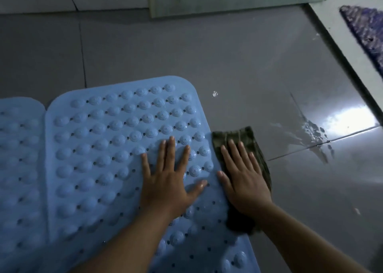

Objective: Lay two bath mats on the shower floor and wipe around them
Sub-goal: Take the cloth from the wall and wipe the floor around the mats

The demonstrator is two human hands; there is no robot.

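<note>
Flat left hand (169,181) steadies the studded blue rubber bath mat (116,148) as straight right-hand fingers (232,156) press a dark green cloth (240,135) to the grey tiled floor (228,54), wiping onward along the mat's edge likely next.

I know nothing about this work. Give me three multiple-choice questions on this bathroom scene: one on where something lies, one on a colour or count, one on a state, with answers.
1. Where is the cloth?
A. on the mat
B. on the floor beside the mat's right edge
C. on the purple rug

2. How many blue mats show?
A. one
B. two
C. three

3. How is the left hand?
A. flat, fingers spread on the mat
B. curled in a fist
C. lifted in the air

Answers:
1 B, the right hand presses it on the tile floor next to the right mat.
2 B, a left mat lies alongside.
3 A, its fingers lie straight on the bumps.
</note>
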